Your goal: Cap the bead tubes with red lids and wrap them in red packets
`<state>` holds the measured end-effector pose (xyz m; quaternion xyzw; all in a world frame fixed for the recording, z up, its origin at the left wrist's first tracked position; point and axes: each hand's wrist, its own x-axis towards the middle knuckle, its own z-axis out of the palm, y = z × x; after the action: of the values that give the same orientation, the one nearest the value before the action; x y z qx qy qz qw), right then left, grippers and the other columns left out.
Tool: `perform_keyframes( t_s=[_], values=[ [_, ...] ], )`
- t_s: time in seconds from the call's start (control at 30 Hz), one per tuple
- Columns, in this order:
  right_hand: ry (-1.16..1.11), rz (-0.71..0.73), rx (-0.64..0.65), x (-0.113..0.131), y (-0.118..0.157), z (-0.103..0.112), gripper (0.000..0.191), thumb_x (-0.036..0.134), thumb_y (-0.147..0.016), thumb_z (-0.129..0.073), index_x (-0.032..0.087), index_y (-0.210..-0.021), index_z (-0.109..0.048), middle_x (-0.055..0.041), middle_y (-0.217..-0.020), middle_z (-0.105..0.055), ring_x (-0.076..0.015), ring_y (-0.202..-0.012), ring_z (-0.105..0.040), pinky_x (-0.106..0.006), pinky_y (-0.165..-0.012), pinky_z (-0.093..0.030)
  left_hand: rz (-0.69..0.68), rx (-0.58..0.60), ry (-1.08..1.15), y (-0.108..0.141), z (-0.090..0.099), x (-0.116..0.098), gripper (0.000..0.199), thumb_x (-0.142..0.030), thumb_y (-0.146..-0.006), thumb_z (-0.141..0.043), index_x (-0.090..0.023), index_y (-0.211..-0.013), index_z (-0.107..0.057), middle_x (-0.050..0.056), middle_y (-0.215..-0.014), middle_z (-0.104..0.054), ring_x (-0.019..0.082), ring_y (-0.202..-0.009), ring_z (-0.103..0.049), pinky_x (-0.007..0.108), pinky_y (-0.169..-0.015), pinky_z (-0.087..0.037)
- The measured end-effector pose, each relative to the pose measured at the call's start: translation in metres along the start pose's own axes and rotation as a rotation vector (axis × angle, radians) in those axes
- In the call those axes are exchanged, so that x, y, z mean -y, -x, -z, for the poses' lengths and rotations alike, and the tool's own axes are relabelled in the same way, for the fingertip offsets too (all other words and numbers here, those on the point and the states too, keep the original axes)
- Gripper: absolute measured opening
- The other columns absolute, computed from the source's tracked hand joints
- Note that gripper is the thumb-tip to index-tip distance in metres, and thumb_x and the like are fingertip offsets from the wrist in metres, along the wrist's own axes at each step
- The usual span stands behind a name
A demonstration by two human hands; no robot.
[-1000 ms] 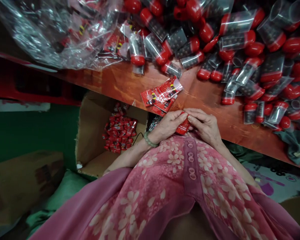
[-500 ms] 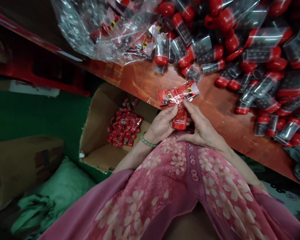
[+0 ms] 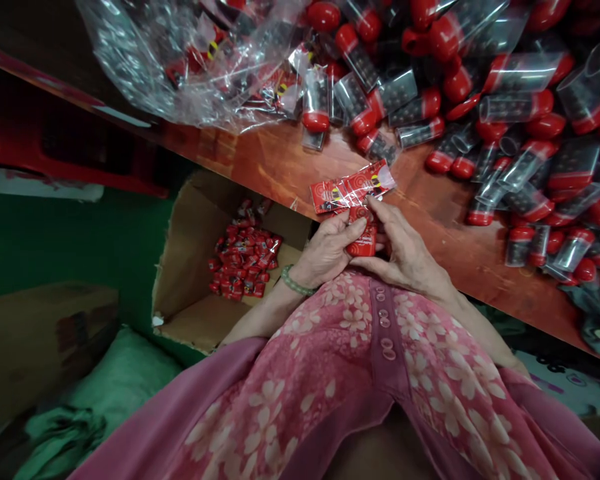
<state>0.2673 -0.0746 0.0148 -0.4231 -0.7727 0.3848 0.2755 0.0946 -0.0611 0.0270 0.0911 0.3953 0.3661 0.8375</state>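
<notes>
My left hand (image 3: 330, 250) grips a small red printed packet (image 3: 363, 243) by its left side, thumb lying across its front. On the packet's other side is my right hand (image 3: 405, 250), its index finger at the upper end and other fingers curled behind, its thumb stretched out below. Just beyond my fingertips, flat red printed sleeves (image 3: 347, 188) in shiny film lie at the table's near edge. The packet's lower part sits close to my floral top, and its back is hidden by my fingers.
Clear tubes with red caps and dark beads (image 3: 517, 107) are heaped on the wooden table (image 3: 260, 157). A clear plastic bag (image 3: 195, 87) with more red sleeves lies at the back left. Below the edge stands a cardboard box (image 3: 180, 267) holding red packets (image 3: 245, 260).
My left thumb has slid across the front of the red packet, covering more of it. Both hands stay at the packet. The whole view has shifted slightly.
</notes>
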Motion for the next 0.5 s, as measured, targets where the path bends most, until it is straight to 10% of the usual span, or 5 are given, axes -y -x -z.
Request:
perform_keyframes(
  t_s=[0.5],
  values=[
    [-0.085, 0.0, 0.027, 0.008, -0.002, -0.013, 0.094, 0.055, -0.096, -0.065, 0.028, -0.169, -0.013, -0.0151, -0.172, -0.034, -0.0273, -0.16, -0.034, -0.05, -0.127, -0.038, -0.111, -0.216, -0.425, 0.038, 0.033, -0.032, 0.041, -0.05, -0.067, -0.092, -0.025, -0.096, -0.076, 0.0, -0.093, -0.083, 0.024, -0.093, -0.079, 0.035, -0.08, -0.068]
  ],
)
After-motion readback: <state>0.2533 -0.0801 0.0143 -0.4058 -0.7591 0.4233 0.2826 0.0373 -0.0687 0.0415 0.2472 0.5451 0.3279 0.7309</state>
